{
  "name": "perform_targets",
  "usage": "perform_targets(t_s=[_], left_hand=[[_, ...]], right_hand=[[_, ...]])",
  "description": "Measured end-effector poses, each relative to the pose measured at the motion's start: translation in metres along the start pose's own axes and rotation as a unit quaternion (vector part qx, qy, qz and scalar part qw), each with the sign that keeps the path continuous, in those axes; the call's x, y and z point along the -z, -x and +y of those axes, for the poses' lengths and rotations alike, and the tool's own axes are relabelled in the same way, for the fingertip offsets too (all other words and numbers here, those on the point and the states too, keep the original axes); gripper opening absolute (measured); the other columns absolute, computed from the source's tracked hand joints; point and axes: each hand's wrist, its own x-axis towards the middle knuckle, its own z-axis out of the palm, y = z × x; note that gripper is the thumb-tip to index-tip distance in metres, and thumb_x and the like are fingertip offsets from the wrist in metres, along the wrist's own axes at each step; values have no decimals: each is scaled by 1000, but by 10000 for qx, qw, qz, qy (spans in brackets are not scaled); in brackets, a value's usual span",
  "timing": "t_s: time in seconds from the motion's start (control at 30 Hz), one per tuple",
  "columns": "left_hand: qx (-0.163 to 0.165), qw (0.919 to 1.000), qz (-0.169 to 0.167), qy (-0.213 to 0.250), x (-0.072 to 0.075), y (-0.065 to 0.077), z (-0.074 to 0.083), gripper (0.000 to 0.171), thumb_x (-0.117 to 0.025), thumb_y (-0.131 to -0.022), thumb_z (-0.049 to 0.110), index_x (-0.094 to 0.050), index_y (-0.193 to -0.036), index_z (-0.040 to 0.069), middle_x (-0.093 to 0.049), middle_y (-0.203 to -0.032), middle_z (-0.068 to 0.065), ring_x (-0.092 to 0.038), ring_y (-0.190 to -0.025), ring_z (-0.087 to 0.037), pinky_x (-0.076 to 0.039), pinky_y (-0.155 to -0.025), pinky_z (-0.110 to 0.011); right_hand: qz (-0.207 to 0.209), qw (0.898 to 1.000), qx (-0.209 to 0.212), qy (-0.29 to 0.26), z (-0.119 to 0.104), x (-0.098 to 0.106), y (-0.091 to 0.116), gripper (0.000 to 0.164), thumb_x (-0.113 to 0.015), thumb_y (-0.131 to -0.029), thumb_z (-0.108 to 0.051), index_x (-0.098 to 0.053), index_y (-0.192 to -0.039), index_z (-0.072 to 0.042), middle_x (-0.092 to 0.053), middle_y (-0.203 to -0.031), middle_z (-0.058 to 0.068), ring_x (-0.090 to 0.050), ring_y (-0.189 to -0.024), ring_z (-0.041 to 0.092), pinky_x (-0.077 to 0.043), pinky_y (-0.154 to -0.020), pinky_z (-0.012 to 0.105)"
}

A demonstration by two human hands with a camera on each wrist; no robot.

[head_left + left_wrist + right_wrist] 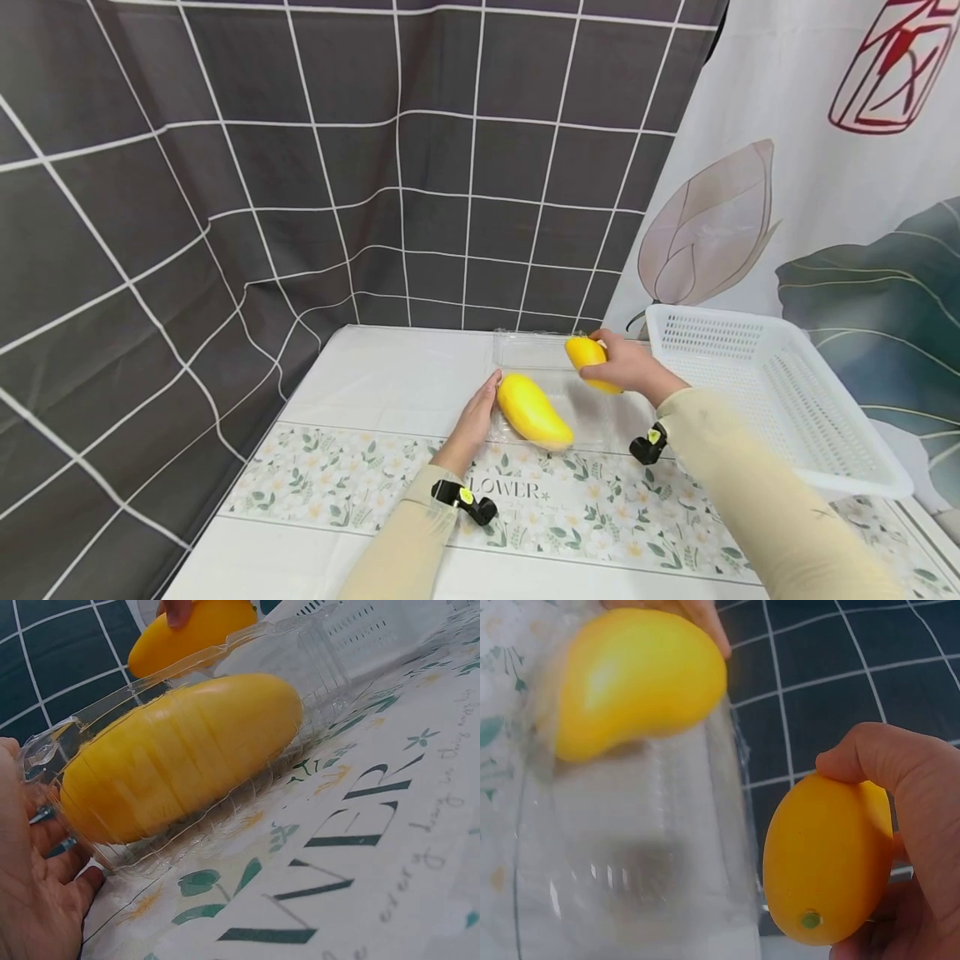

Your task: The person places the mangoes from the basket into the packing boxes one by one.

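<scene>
Box [592, 417] of clear plastic is resting on a flower-patterned tablecloth [555, 542], with one large mango [534, 412] lying inside, toward the left in the head view. The left hand [472, 427] is touching the box's left end, its fingers extending along it. The right hand [628, 364] is gripping a smaller mango [587, 354] between thumb and fingers, near the box's far right part. A white basket [738, 400] is standing to the right.
</scene>
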Motion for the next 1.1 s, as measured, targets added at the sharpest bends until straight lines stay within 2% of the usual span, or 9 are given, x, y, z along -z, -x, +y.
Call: perform_targets(t_s=[0.43,0.73,0.97,1.1], left_hand=[[3,10000,45,12,1,-1,0,55,-22,-111,43,-28,-161,22,-24,-167,2,-20,-154,-20,-15,-126,-43],[9,10000,53,-22,1,-2,-1,56,-22,-110,47,-28,-161,24,-25,-167,3,-19,-154,-20,-14,-126,-43],[14,10000,31,11,0,-1,-1,58,-23,-110,49,-28,-161,24,-24,-167,3,-19,-154,-21,-13,-126,-45],[36,10000,33,50,-1,0,-1,57,-23,-110,49,-28,-161,25,-25,-166,4,-19,-154,-20,-14,-126,-44]], right_hand=[[-204,9993,314,-43,-10,-33,-7,70,-72,-83,-31,-46,-142,-4,-68,-109,15,-61,-86,25,-53,-79,41],[-528,9985,61,-134,-11,-46,-9,74,-73,-83,-31,-44,-145,-4,-66,-120,16,-61,-92,25,-55,-84,44],[-758,9970,-50,-128,-12,-54,-7,74,-75,-84,-31,-44,-147,-5,-64,-128,18,-61,-102,28,-53,-96,50],[-779,9968,-106,-153,-11,-57,-7,72,-76,-84,-30,-43,-143,-4,-65,-121,17,-61,-97,27,-53,-93,48]])
